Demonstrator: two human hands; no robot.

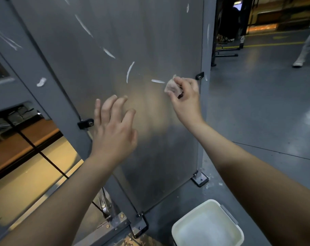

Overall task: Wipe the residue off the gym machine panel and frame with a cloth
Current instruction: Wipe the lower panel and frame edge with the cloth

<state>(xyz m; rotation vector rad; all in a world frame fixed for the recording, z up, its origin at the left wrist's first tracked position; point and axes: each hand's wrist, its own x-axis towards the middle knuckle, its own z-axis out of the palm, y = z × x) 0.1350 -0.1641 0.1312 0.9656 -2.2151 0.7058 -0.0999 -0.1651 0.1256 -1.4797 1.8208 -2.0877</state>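
Dull brushed silver-grey across the panel (115,41), streaked through the upper half of the picture with thin white residue (130,71), and flat blue-grey on the frame (31,68) at the left, marked there by one white blob. Pale pinkish-white for the crumpled cloth (172,87) right of centre, black for the small brackets (86,123) at the panel's edges. Cream-white for the bucket (209,226) at the bottom right, and grey crossed by thin yellow lines for the floor (257,103) at the right.
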